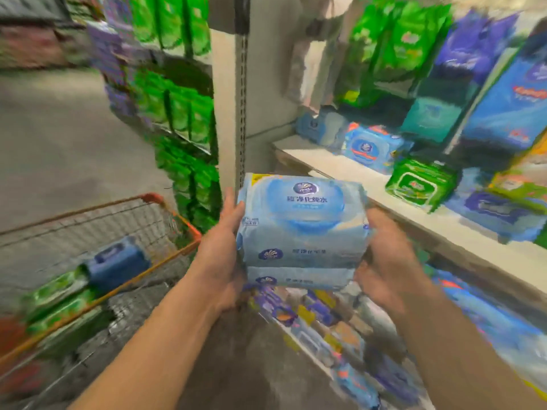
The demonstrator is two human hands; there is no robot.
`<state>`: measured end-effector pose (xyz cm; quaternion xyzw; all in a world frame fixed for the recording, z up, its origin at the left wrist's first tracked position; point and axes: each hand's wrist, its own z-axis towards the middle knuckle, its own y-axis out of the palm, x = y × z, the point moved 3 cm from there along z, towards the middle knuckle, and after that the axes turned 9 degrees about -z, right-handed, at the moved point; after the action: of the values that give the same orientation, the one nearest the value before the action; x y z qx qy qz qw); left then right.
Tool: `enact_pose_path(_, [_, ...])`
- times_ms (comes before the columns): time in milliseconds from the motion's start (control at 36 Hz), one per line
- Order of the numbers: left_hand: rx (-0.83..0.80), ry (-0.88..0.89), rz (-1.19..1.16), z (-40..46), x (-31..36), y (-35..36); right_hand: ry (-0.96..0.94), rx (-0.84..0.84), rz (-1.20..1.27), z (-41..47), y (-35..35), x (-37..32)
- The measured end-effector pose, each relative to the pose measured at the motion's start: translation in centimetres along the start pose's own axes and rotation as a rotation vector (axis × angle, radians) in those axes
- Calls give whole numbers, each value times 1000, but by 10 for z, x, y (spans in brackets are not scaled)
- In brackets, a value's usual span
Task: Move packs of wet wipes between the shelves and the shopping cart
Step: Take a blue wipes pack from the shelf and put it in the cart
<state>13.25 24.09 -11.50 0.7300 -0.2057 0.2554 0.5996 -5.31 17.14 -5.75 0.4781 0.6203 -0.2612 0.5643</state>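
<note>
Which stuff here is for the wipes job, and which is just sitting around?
For the job:
- light blue wipes bundle, gripped by left hand and right hand
- shopping cart with blue pack and green packs
- white shelf

Sitting around:
- hanging green bags
- tall blue packages
- grey floor

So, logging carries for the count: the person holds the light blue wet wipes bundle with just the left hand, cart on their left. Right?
Not quite: in the head view both the left hand and right hand hold the light blue wet wipes bundle. The shopping cart is on their left.
</note>
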Motion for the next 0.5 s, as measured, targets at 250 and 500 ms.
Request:
enact_pose_path(250, [192,202,46,-81,103,-104,133,-152,-103,46,164,54])
enact_pose_path(500, [409,301,2,-126,174,-197,215,-326,-253,103,286,110])
